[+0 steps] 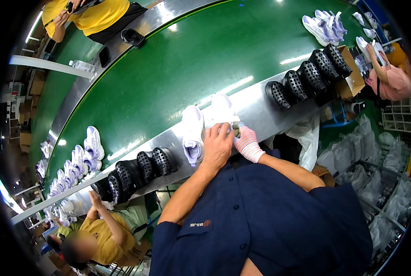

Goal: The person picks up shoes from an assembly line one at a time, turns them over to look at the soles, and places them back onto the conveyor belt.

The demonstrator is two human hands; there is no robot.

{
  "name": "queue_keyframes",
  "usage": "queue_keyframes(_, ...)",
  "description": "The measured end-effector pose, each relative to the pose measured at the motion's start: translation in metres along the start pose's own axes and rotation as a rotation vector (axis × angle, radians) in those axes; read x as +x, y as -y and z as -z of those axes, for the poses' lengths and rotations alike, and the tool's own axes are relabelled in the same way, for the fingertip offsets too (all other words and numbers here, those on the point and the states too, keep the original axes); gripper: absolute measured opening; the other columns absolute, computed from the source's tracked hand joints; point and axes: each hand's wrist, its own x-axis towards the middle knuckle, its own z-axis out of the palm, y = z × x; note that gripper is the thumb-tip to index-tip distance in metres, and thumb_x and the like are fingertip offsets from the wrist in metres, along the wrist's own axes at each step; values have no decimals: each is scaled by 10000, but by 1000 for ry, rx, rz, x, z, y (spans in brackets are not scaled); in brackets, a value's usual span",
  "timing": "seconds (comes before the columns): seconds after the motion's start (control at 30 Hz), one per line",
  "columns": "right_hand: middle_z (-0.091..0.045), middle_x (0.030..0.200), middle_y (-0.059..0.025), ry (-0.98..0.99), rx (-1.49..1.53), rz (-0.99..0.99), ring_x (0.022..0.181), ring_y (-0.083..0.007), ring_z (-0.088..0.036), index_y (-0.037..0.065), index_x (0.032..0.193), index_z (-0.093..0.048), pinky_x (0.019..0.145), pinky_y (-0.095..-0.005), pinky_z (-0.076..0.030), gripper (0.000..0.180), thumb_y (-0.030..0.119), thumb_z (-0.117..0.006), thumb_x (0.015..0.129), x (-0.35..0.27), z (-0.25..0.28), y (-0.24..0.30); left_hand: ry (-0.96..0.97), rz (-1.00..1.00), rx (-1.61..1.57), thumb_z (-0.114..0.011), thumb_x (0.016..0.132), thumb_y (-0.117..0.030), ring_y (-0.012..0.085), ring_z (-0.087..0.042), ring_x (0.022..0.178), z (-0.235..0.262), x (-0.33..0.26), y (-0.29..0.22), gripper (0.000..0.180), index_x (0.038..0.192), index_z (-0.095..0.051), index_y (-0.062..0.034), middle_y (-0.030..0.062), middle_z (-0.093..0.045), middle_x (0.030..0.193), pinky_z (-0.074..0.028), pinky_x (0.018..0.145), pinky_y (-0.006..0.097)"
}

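A white sneaker [222, 106] lies toe away from me on the metal edge of the bench, its heel end covered by my hands. My bare left hand [218, 143] is closed over its opening, fingers bent. At the shoe's right side my right hand [247, 141], in a pink-and-white striped glove, is closed against the heel end. A small olive-green patch [237, 132] shows by its fingertips; what it is I cannot make out. Just left of my left hand rests a matching white sneaker [193, 131] with a lavender lining, untouched.
Black perforated shoe-shaped forms stand along the metal edge at left [135, 172] and right [309, 76]. White-and-lavender sneakers [74, 163] line the green belt [168, 78]. Co-workers sit at lower left [106, 234], far right [392, 80] and across the belt [97, 18]. Plastic-wrapped bundles [353, 149] fill racks at right.
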Motion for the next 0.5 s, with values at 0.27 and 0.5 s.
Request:
queue_keyframes(0.27,-714,901,-159,164,187,-228,848,-272,-702,8,1149,-633,786,-390,-560,345,197,-742,881,-5,-10,12,18,664,-96,-760,874,-289,366,-555,910,-25,-32,-13,294,865,-682,-5,169,-658,908,-414,818,496)
queue_keyframes(0.5,-710,1018,-105,343,463,-291,888,-169,-669,-6,1172,-656,781,-318,-556,282,140,-656,931,11,1,0,-61,809,-228,-749,890,-264,360,-580,816,-36,-31,-7,308,790,-676,19,174,-652,775,-438,786,477)
